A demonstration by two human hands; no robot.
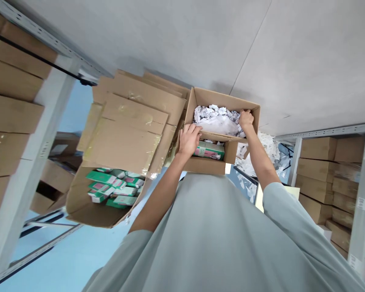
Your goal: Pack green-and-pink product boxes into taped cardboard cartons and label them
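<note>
In front of me stands an open cardboard box [225, 96] filled with crumpled shredded paper [214, 110] and a pale, translucent sheet or bag [220, 125]. My left hand [189, 140] curls its fingers over the near left edge of this box. Inside its right end, my right hand [246, 118] is closed beside the paper; what its fingers hold is hidden. Nearer my body is a second open cardboard box [203, 166], with a green and pink carton [211, 150] and bits of paper in it.
Flattened cardboard sheets [127, 134] lie to the left. Below them, a large open carton [85, 202] holds several green and white small boxes [114, 184]. Racks with stacked boxes [318, 166] flank both sides. White shredded paper [269, 148] is heaped at right, by a grey wall [200, 40].
</note>
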